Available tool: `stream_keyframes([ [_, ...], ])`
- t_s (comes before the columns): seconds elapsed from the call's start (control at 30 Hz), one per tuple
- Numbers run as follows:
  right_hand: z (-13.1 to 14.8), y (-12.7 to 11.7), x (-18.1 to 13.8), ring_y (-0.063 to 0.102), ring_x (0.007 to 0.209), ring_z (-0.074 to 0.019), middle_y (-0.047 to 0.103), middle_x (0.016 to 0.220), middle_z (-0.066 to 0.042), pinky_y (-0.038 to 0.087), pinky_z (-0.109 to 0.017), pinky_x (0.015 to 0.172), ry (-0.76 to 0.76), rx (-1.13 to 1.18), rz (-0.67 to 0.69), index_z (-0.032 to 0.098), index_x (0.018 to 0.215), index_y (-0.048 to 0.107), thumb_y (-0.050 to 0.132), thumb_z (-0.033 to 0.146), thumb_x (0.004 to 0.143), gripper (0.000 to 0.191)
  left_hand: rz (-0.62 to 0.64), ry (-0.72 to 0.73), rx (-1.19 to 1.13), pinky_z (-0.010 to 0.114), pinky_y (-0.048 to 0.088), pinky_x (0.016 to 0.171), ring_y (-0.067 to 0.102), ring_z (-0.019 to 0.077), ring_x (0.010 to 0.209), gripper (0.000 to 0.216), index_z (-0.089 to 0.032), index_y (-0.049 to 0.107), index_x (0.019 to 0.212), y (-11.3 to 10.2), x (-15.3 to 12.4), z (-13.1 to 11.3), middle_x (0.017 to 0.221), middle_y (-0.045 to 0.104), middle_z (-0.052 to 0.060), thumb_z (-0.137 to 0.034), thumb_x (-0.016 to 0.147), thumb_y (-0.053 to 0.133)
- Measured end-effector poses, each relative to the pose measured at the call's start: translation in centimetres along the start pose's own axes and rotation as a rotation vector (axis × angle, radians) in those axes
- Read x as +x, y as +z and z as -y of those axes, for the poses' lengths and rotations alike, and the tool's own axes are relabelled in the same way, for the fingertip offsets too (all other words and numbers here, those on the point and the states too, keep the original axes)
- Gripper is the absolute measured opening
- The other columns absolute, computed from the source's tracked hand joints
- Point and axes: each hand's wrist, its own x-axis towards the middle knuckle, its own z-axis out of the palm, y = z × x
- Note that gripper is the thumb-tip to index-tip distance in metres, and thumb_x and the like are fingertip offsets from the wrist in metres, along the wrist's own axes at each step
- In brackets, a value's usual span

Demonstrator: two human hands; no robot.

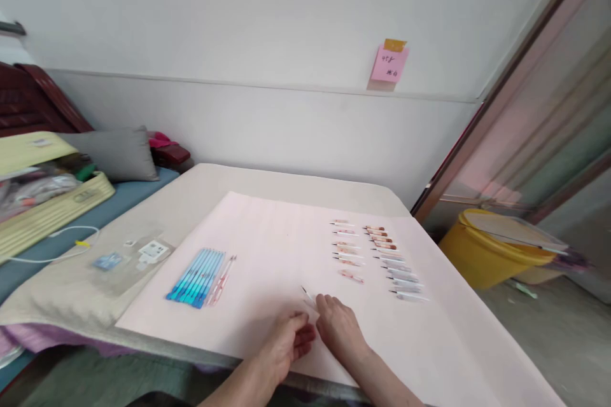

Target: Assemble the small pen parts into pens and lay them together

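Note:
My right hand (337,324) has its fingers closed around a thin white pen piece (309,296) with a dark pointed tip. The tip sticks out past the fingers to the far left, just above the paper sheet; the rest is hidden by the hand. Close beside it, my left hand (293,337) has loosely curled fingers that are slightly apart, and nothing shows in them. On the left lies a row of blue pens (196,278), side by side, with a few pink-and-white pens (222,283) along its right edge.
Right of the hands lie two columns of separated pen parts: pinkish ones (347,246), brown ones (383,241) and greyish clear ones (405,280). Packaging pieces (153,250) lie on the left cloth. A yellow bin (487,254) stands right of the table; a pink note (389,63) hangs on the wall.

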Motion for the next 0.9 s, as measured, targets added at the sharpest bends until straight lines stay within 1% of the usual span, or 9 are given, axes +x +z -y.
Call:
stream_keyframes([
  [0.13,2.2,-0.8,-0.8,0.054,0.077,-0.0189,0.059,0.081,-0.005,0.034,-0.026,0.06,-0.09,0.022,-0.099,0.02,0.084,0.048,0.044,0.005,0.073,0.019,0.028,0.115,-0.114,0.022,0.043,0.058,0.058,0.0106,0.059,0.021,-0.016,0.055,0.074,0.7,-0.2,0.1,0.067,0.061,0.001,-0.03,0.064,0.068],
  [0.23,2.6,-1.3,-0.9,0.053,0.074,-0.0187,0.058,0.08,-0.004,0.033,-0.027,0.058,-0.108,0.041,-0.135,0.02,0.083,0.047,0.044,0.006,0.073,0.018,0.046,0.18,-0.192,0.022,0.044,0.059,0.058,0.0105,0.06,0.017,-0.016,0.057,0.073,1.0,-0.7,-0.1,0.067,0.062,0.001,-0.025,0.064,0.068],
  [0.37,2.1,-1.8,-0.8,0.053,0.074,-0.018,0.057,0.079,-0.003,0.031,-0.026,0.056,-0.104,0.058,-0.169,0.021,0.084,0.048,0.042,0.006,0.073,0.019,0.026,0.231,-0.236,0.022,0.046,0.062,0.062,0.0133,0.068,0.012,-0.015,0.058,0.072,0.7,-0.8,-1.2,0.072,0.065,0.004,-0.023,0.066,0.065],
  [0.5,1.0,-2.7,-0.8,0.054,0.066,-0.0139,0.056,0.08,-0.001,0.029,-0.024,0.053,-0.063,0.123,-0.181,0.021,0.084,0.051,0.04,0.007,0.074,0.02,-0.067,0.265,-0.294,0.022,0.048,0.061,0.064,0.0157,0.074,0.011,-0.015,0.057,0.071,-0.2,-0.4,-3.1,0.077,0.067,0.008,-0.022,0.067,0.063],
  [0.63,0.1,-4.1,-1.1,0.054,0.059,-0.0109,0.055,0.082,0.0,0.03,-0.023,0.051,-0.116,0.205,-0.17,0.022,0.087,0.053,0.035,0.011,0.079,0.022,-0.115,0.299,-0.359,0.022,0.049,0.061,0.065,0.0157,0.075,0.011,-0.014,0.057,0.073,-0.9,-0.5,-4.8,0.081,0.067,0.01,-0.021,0.068,0.063],
  [0.73,-0.1,-4.6,-1.3,0.054,0.057,-0.0106,0.055,0.081,0.001,0.029,-0.023,0.05,-0.146,0.192,-0.161,0.022,0.085,0.053,0.035,0.012,0.08,0.021,-0.126,0.31,-0.375,0.022,0.05,0.062,0.064,0.0159,0.077,0.012,-0.014,0.057,0.075,-1.1,-0.7,-5.3,0.082,0.067,0.011,-0.022,0.07,0.063],
  [0.9,0.1,-4.4,-1.4,0.052,0.055,-0.0092,0.055,0.081,0.001,0.027,-0.024,0.049,-0.172,0.182,-0.17,0.022,0.083,0.053,0.037,0.01,0.078,0.021,-0.114,0.304,-0.337,0.022,0.05,0.061,0.064,0.0151,0.074,0.011,-0.014,0.056,0.074,-0.9,-0.9,-5.1,0.081,0.067,0.011,-0.023,0.07,0.062],
])
